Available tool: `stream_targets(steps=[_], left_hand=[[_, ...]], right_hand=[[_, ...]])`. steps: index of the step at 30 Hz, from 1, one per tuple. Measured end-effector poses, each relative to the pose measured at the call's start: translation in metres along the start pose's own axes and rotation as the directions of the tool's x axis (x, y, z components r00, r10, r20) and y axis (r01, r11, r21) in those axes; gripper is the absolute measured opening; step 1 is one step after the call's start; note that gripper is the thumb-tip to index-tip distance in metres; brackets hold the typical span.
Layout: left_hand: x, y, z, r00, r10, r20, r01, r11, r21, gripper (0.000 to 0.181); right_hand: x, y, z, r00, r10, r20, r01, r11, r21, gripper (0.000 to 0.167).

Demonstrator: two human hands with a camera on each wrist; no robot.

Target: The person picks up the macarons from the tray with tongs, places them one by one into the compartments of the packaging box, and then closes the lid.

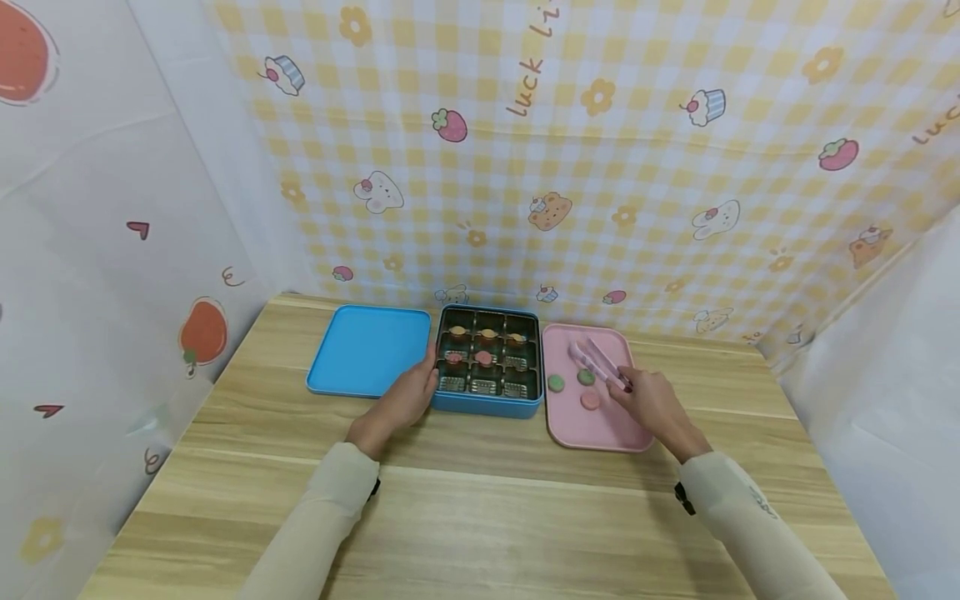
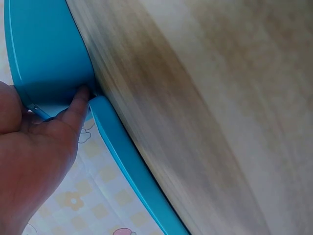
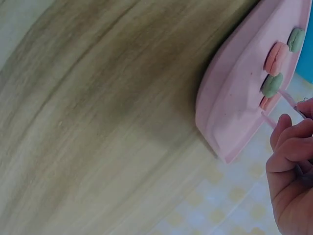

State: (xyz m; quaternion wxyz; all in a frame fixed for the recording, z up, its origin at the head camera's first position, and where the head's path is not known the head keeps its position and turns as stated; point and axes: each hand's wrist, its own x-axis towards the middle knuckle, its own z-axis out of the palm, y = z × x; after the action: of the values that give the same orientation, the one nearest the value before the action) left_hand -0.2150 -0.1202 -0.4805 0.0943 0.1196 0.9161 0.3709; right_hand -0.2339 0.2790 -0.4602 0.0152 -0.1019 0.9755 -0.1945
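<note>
My left hand (image 1: 401, 402) rests against the left side of the blue box (image 1: 487, 406); in the left wrist view its fingers (image 2: 76, 110) touch the box wall (image 2: 51, 63). Inside the box's divided insert, three orange macarons (image 1: 488, 334) line the back row and two pink ones (image 1: 483, 358) sit in the middle row. My right hand (image 1: 654, 404) holds pale tongs (image 1: 597, 363) over the pink tray (image 1: 600, 436). Two green macarons (image 1: 556, 382) and a pink one (image 1: 590, 400) lie there. The right wrist view shows another pink macaron (image 3: 266, 102) near the parted tong tips.
A blue lid (image 1: 370, 350) lies left of the box on the wooden table (image 1: 480, 517). The tray stands just right of the box. A checked cloth (image 1: 487, 167) hangs behind, with white printed sheets (image 1: 97, 208) at the sides.
</note>
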Motion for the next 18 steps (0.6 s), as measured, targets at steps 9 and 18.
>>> stream_targets(steps=[9, 18], left_hand=[[0.0002, -0.0011, 0.0007, 1.000, -0.003, 0.004, 0.003, 1.000, 0.000, 0.061], [-0.0005, -0.0020, 0.0003, 1.000, 0.026, -0.009, -0.026, 1.000, -0.003, 0.061]], right_hand=[[0.0002, 0.0015, 0.0039, 0.999, 0.020, 0.038, -0.020, 1.000, -0.001, 0.044], [-0.0004, 0.0008, 0.0060, 1.000, -0.028, 0.004, 0.028, 1.000, -0.014, 0.029]])
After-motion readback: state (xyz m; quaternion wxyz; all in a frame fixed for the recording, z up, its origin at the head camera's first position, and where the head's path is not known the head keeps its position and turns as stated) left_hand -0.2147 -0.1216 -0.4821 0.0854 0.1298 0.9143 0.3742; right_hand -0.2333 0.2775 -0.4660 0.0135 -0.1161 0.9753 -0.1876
